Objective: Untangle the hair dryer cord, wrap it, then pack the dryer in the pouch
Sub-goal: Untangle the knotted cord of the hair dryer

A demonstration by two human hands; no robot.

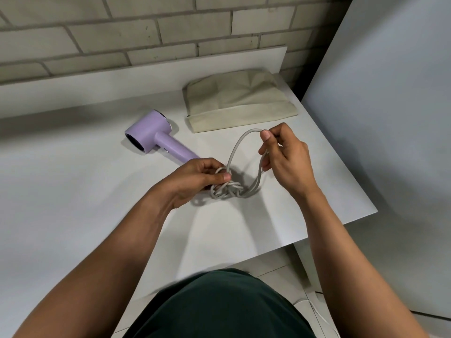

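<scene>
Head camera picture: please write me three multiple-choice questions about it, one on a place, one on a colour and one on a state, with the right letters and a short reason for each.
1. Where does the pouch lie, relative to the hair dryer?
A. On its left
B. On its right, farther back
C. Under it

2. What colour is the hair dryer?
A. Lilac
B. White
C. Black

3. What is the state of the cord?
A. Wrapped round the handle
B. Packed in the pouch
C. Knotted, held by both hands

Answers:
1 B: the pouch lies right of the dryer on the table.
2 A: body and handle are lilac.
3 C: the left hand holds the knot and the right hand pinches a loop.
</scene>
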